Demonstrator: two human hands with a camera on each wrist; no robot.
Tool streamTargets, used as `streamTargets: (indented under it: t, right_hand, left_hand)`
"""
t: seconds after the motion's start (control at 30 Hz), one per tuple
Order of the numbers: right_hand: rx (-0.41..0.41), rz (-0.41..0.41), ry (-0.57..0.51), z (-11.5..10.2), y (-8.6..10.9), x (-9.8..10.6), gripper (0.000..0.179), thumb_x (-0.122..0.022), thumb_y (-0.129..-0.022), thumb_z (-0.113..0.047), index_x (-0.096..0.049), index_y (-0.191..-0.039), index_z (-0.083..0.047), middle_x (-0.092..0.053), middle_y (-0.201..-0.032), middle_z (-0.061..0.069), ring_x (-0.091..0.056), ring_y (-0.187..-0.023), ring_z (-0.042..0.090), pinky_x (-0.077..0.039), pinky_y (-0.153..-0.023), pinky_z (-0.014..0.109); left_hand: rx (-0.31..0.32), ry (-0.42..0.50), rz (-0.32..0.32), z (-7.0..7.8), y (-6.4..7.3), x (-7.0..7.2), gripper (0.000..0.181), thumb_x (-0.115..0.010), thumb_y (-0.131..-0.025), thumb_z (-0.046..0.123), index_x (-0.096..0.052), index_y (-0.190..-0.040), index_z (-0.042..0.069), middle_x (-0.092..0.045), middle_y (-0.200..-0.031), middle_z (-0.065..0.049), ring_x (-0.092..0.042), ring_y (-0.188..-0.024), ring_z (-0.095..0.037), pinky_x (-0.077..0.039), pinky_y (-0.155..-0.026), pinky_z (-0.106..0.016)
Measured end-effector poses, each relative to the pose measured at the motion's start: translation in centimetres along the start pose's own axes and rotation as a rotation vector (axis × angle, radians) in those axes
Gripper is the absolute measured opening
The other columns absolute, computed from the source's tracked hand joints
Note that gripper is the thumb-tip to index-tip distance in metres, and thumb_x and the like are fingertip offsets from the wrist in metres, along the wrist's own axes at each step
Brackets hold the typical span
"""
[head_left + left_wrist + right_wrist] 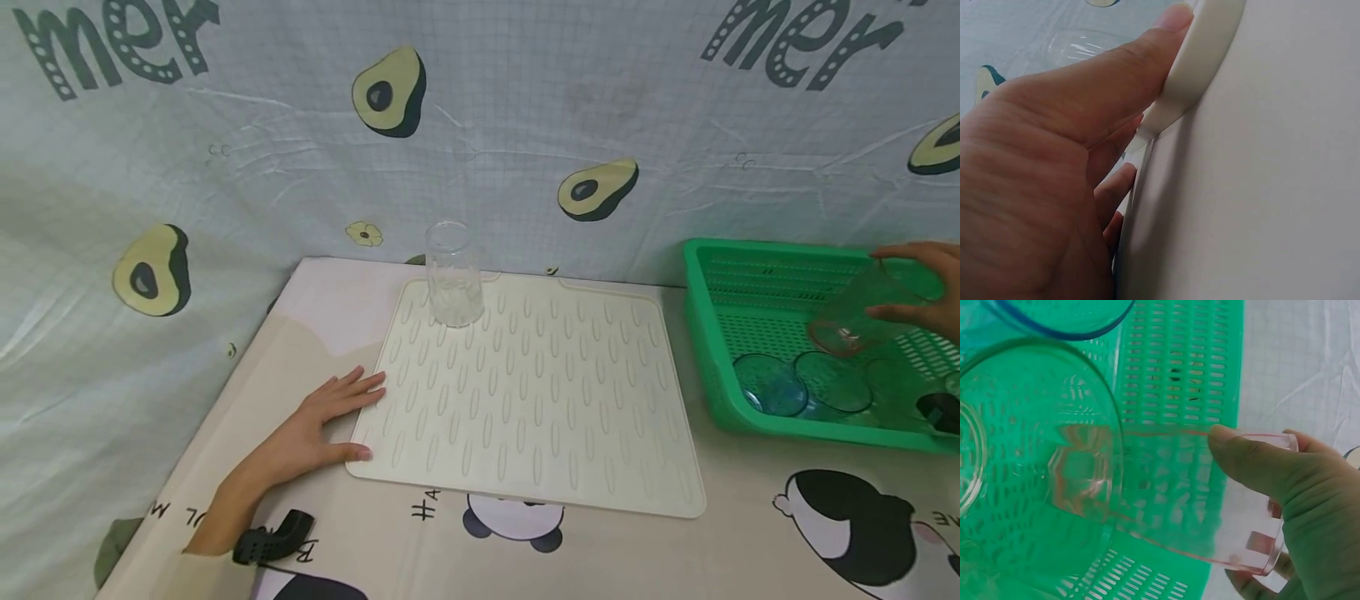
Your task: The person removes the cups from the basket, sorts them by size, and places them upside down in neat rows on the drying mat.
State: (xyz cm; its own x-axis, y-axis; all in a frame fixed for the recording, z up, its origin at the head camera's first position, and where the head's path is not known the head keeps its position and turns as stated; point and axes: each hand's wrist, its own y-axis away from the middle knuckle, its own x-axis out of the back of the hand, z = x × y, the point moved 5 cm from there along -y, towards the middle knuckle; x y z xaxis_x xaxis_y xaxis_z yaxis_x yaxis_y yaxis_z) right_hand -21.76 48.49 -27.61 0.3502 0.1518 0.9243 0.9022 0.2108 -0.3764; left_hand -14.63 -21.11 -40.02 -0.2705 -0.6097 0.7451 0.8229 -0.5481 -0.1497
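Currently your right hand point(1316, 500) grasps a clear glass with a pinkish tint point(1172, 494), the thumb along one side and fingers around the other, near one end of it. You hold this glass tilted over the green basket point(697, 350), its thicker base slanting down toward the near left and the gripped end leaning toward the far right. From the right wrist, that base shows through the wall of a green-rimmed glass point(832, 383), and you cannot tell from these views whether the two touch.

Just to the left of the green-rimmed glass, inside the basket, sits a blue glass point(770, 385). More glassware lies toward your right, too faint to make out clearly.

Meanwhile your left hand point(307, 429) grasps nothing: its fingers are spread and relaxed, with thumb and fingertips touching the left edge of the white mat point(525, 417). Rows of slim oval marks cover the mat, and a tall clear glass point(454, 283) stands upright on its far left corner, well apart from your hands. A black device point(273, 540) sits at your left wrist.

Mat and basket both rest on a pale printed tablecloth point(742, 542), the basket to the mat's right. Behind them hangs a light sheet point(495, 183) printed with avocados.
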Motion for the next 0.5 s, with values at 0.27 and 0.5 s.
streamTargets:
  t: [0.27, 0.5]
  right_hand:
    - [-0.031, -0.001, 0.033, 0.3, -0.1, 0.0, 0.080, -0.084, -0.069, -0.040, -0.050, -0.127, 0.003, -0.047, -0.122, 0.034, -0.041, -0.107, 0.054, -0.029, -0.094, 0.070]
    - [0.002, 0.033, -0.007, 1.3, -0.7, 0.4, 0.079, -0.084, -0.071, -0.036, -0.050, -0.131, 0.001, -0.044, -0.125, 0.034, -0.037, -0.116, 0.055, -0.022, -0.103, 0.067]
  left_hand:
    - [0.047, -0.008, -0.017, -0.2, -0.2, -0.1, 0.080, -0.080, -0.074, 0.040, -0.049, -0.141, 0.009, -0.037, -0.150, -0.007, -0.017, -0.143, -0.028, -0.003, -0.116, -0.033]
    - [0.064, -0.007, -0.024, -0.3, -0.1, -0.1, 0.081, -0.080, -0.074, 0.041, -0.049, -0.141, 0.010, -0.037, -0.150, -0.006, -0.016, -0.143, -0.028, -0.004, -0.116, -0.036]
